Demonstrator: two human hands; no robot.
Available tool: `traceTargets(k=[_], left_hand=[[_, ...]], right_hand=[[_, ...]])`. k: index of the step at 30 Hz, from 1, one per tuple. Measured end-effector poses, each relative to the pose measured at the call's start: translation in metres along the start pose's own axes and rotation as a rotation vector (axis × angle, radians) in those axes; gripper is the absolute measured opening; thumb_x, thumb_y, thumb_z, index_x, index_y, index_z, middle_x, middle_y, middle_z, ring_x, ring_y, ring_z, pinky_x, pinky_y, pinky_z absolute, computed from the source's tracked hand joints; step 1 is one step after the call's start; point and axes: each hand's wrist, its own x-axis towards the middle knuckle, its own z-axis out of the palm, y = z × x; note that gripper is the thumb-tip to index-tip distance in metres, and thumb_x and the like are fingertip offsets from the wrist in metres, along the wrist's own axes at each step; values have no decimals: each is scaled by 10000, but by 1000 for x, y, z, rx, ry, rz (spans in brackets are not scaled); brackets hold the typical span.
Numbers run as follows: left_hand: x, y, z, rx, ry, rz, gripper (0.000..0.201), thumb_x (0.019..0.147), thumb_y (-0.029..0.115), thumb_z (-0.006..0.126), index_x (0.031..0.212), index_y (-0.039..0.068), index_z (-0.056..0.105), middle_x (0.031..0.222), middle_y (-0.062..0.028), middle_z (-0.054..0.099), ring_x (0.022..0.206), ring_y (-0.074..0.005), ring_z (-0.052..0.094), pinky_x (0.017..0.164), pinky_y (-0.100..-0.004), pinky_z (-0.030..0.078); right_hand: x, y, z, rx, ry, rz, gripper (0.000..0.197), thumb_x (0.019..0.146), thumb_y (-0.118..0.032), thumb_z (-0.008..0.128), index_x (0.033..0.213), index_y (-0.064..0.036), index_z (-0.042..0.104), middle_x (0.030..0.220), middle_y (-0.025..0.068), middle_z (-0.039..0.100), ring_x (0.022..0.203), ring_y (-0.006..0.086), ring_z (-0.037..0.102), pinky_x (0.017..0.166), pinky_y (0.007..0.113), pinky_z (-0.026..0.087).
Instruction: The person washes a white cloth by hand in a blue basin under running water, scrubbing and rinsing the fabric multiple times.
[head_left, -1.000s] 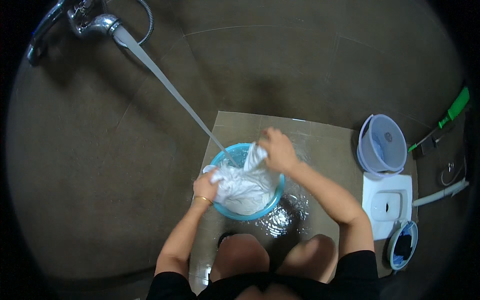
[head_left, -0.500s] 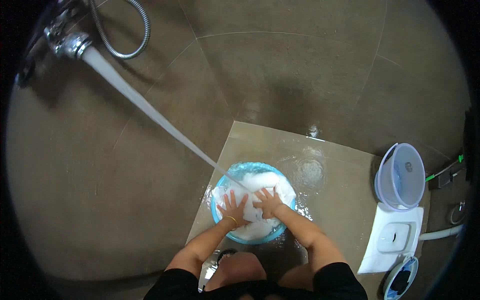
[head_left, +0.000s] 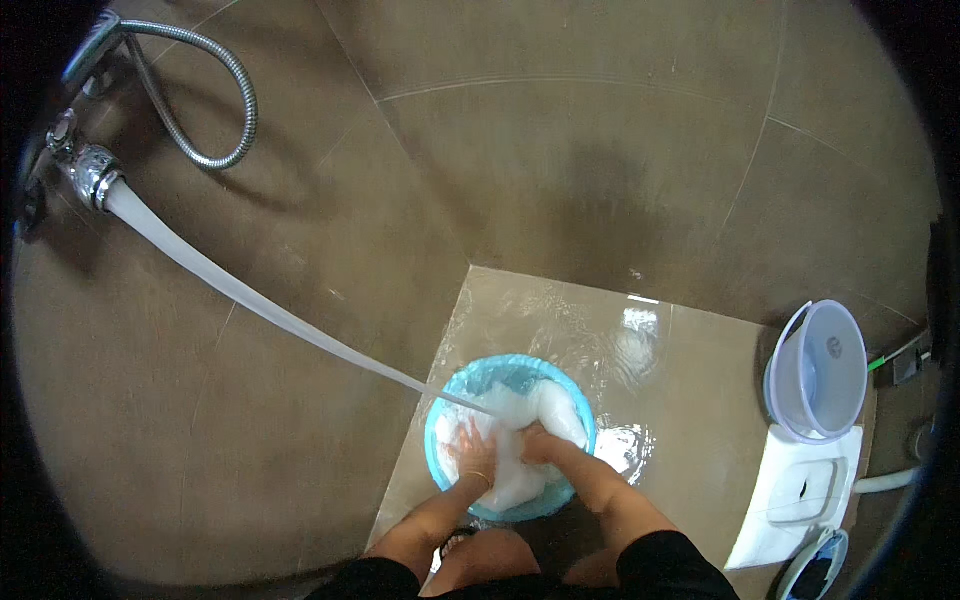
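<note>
A light-blue round tub (head_left: pixel 436 470) stands on the wet floor in front of me, holding water and a soaked white cloth (head_left: pixel 515 480) bunched in folds. My left hand (head_left: pixel 474 457) presses on the cloth at the tub's left side, its fingers spread and partly under water. On the right, my right hand (head_left: pixel 538 444) is closed and pushed into the cloth, its fingertips hidden by the folds. A thick stream of water (head_left: pixel 270 318) arcs from the chrome tap (head_left: pixel 97 178) at the upper left and lands in the tub just beyond my hands.
A flexible metal shower hose (head_left: pixel 245 105) loops beside the tap on the brown tiled wall. At the right, a pale lilac bucket (head_left: pixel 818 370) stands beyond a white squat toilet (head_left: pixel 780 490). A smaller blue container (head_left: pixel 815 565) with something dark inside sits nearer me.
My right hand has gone from spread on top of the cloth to closed and sunk into it. My left hand presses lower into the water. The whole view has shifted slightly.
</note>
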Motion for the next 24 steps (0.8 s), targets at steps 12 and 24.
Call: traceTargets(k=[12,24], left_hand=[[23,-8,-44,-283,-276,219,640,805,311,564,1385,256,299,1471,-134,160,1353,-316,174,1002,-652,166],[-57,-151,-168,-820,-290,52,423,762,188,595,1162,95,495,925,-138,605,630,-209,630,584,-326,509]], right_hand=[[-45,-57,-65,-375,-277,160,539,794,-154,472,1308,-7,408,1387,215,311,1313,409,200,1098,484,112],[-178,-128,-275,-9,190,409,433,774,-220,550,1193,-116,520,1183,185,545,1064,349,543,891,424,441]])
